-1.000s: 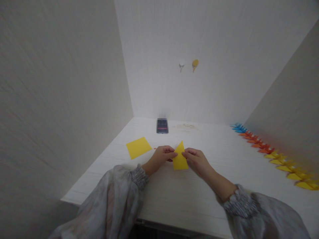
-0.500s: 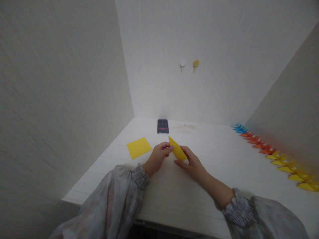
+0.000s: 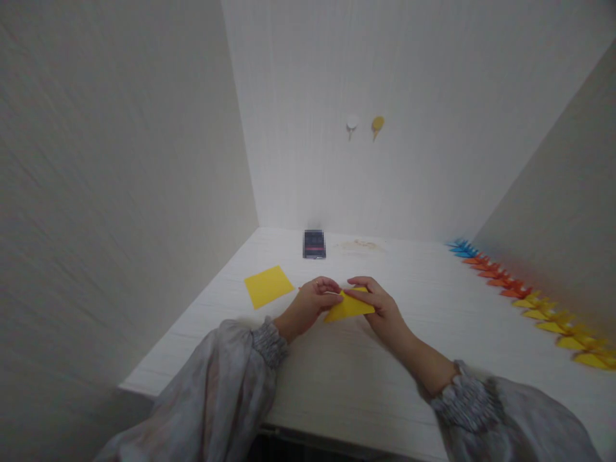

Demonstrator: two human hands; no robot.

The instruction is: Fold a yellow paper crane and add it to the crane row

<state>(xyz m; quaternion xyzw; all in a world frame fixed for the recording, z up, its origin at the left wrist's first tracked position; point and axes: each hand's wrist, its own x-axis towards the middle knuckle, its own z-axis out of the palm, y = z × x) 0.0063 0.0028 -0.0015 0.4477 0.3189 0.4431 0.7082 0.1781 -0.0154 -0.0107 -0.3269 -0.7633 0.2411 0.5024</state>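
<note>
A folded yellow paper piece (image 3: 347,308) lies low over the white table (image 3: 337,378), held between both hands. My left hand (image 3: 315,300) pinches its left end with curled fingers. My right hand (image 3: 378,303) covers its right side, fingers bent over the top edge. A flat yellow paper square (image 3: 268,285) lies on the table to the left of my left hand.
A small dark box (image 3: 314,244) stands near the back wall. A row of folded paper figures, blue (image 3: 461,248), orange (image 3: 500,279) and yellow (image 3: 563,321), runs along the right wall. Two wall hooks (image 3: 364,125) hang above.
The folded paper was turned from upright to edge-on, then laid flatter and lower. My right hand shifted from beneath it to over its right side; my left hand kept its pinch.
</note>
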